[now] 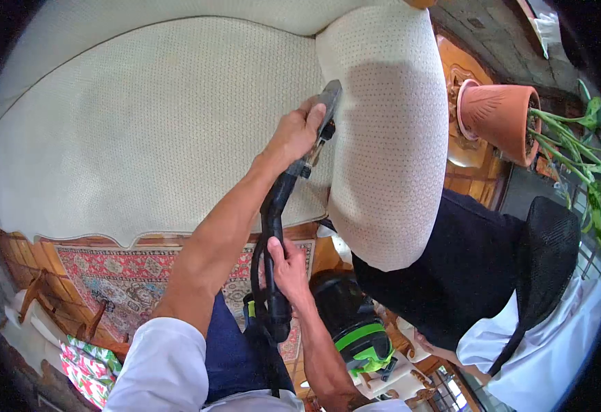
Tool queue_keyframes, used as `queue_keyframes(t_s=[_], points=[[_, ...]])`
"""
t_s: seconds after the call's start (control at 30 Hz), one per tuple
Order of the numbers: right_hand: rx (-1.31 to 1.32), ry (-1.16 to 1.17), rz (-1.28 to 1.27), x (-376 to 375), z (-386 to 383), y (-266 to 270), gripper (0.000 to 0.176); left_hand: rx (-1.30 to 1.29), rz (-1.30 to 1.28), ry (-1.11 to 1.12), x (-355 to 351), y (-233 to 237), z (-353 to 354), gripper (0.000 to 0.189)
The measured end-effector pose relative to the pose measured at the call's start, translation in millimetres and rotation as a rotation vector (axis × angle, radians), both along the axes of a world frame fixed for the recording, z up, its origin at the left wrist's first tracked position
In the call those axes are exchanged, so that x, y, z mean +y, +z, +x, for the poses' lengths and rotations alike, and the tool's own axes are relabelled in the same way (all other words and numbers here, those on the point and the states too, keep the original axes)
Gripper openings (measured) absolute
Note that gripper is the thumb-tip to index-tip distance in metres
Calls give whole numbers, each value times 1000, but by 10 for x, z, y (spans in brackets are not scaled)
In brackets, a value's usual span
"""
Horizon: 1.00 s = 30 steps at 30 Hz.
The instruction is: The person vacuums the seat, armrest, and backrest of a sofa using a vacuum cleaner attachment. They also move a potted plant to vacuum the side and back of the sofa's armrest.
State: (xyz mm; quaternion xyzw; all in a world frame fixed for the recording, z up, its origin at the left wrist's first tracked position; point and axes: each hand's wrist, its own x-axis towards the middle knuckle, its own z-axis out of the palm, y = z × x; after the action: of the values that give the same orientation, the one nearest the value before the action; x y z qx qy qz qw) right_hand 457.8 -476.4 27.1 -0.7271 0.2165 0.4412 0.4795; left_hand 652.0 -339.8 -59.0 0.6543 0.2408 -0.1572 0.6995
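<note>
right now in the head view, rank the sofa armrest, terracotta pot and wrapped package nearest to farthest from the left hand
1. sofa armrest, right beside the left hand on the nozzle.
2. terracotta pot, beyond the armrest on the right.
3. wrapped package, down on the floor, lower left.

At centre frame the left hand [293, 134] grips a vacuum nozzle [330, 99] against the seam between cream seat cushion [142, 123] and armrest [390, 137]. Below it the right hand [288, 269] clasps the black wand [271, 213]. A terracotta pot [500, 113] sits upper right.
</note>
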Motion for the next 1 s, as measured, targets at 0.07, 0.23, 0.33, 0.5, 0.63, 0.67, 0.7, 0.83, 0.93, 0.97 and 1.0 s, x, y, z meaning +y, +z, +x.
queue_keyframes(t_s=[0.07, 0.23, 0.33, 0.5, 0.63, 0.67, 0.7, 0.83, 0.93, 0.97, 1.0], points=[[21, -62, 27, -89, -19, -7, 48, -88, 153, 34, -84, -133, -16, 56], [19, -21, 14, -133, -106, -22, 49, -91, 94, 23, -92, 88, -110, 59], [-1, -24, 0, -200, -294, -78, 49, -99, 123, 29, -192, 46, -209, 60], [-50, -23, -44, -254, -539, -78, 46, -86, 85, -5, -289, 33, -387, 62], [23, -103, -12, -245, -581, 87, 43, -106, 91, -13, -373, 20, -503, 62], [66, -125, -10, -256, -596, 113, 42, -117, 85, -4, -397, 20, -533, 62], [70, -126, -12, -276, -629, 118, 42, -113, 83, -4, -418, 38, -565, 62], [60, -132, 10, -306, -771, 166, 41, -125, 77, 1, -475, 91, -712, 62], [65, -142, -3, -337, -881, 182, 41, -131, 72, -6, -523, 99, -807, 62], [63, -145, -7, -360, -918, 175, 41, -132, 74, -10, -542, 100, -830, 62], [63, -147, -9, -384, -953, 170, 41, -131, 72, -11, -553, 115, -851, 62]])
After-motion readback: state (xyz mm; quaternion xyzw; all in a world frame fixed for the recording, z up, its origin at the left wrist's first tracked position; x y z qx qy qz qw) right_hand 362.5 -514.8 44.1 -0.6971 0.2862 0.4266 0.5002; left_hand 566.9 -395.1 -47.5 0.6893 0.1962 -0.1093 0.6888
